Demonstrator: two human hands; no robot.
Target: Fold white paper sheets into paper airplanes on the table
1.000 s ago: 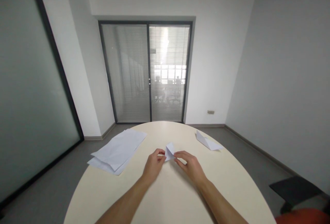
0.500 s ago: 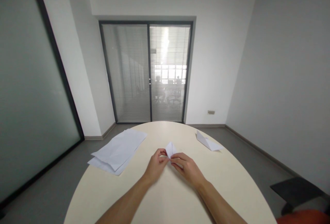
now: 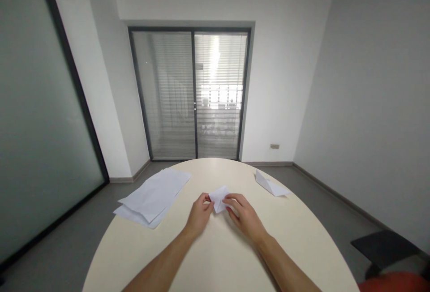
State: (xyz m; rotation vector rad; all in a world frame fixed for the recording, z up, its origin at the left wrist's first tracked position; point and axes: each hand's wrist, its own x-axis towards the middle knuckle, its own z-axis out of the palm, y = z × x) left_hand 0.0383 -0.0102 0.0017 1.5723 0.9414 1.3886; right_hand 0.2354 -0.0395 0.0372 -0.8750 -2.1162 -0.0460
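Note:
A small folded piece of white paper (image 3: 219, 198) is held up between my two hands, just above the table. My left hand (image 3: 200, 213) pinches its left edge between thumb and fingers. On the other side, my right hand (image 3: 244, 216) has its fingers closed on the right edge. Creases and a slanting flap show on the paper's face. Fingertips behind it are partly hidden.
Loose white sheets (image 3: 156, 195) lie overlapping on the left of the round cream table (image 3: 215, 256). A folded white paper (image 3: 271, 185) rests near the far right edge. A dark chair (image 3: 386, 247) stands at the lower right.
The folded paper has gone from a narrow pointed shape to a wider, more opened one. My hands have drawn slightly apart, the left one moving a little to the left.

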